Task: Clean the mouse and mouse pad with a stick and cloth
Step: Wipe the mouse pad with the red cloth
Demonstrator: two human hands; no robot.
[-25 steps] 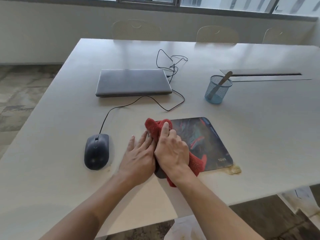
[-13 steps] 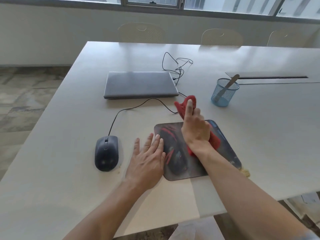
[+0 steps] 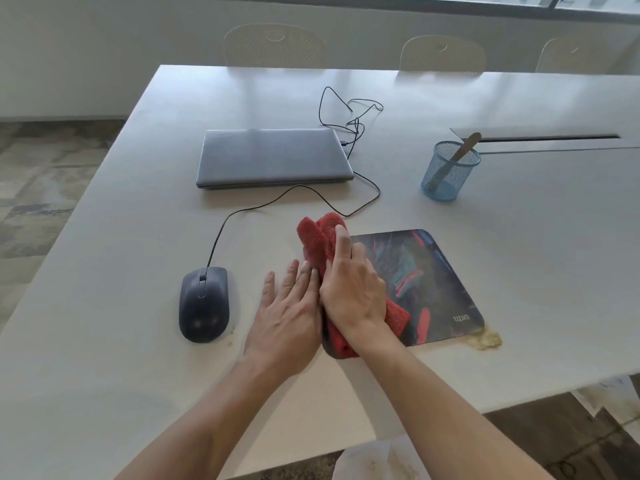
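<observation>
Risks first, biggest item down.

Surface [image 3: 519, 271]: one, pale, near edge close to the work. Yellowish crumbly residue [image 3: 486, 340] just off the mouse pad's near right corner; a careless sweep likely smears it across the top or flicks it over the edge.

Laptop [image 3: 273, 157]: one, closed, well behind the pad. Low risk unless debris gets pushed that way.

Mouse pad [image 3: 426, 285]: one, printed, flat on the surface right of centre. Could skate or curl under the wipe if the left hand lets go of the left edge. Near right corner sits against the residue, so re-soiling probable.

Left hand [image 3: 291, 313]: flat, fingers spread, pressing down at the pad's left edge, holding nothing.

Right hand [image 3: 353, 289]: clamped over the red cloth [image 3: 320, 237], pressing it onto the pad's left part. One cloth, bunched; folds may trap grit and drag it back over the print.

Mouse [image 3: 203, 303]: one, dark, left of the left hand, apart from it. Faint specks by its near right side, apparently not yet cleaned. Cable [image 3: 353, 133] loops close past the cloth's far end; a long stroke could snag it and tug the mouse.

Mesh cup [image 3: 449, 169]: one, blue, far right of the pad, light, easy to tip if bumped.

Stick [image 3: 460, 154]: one, leaning in the cup, untouched.

Chairs behind the surface: three visible.
</observation>
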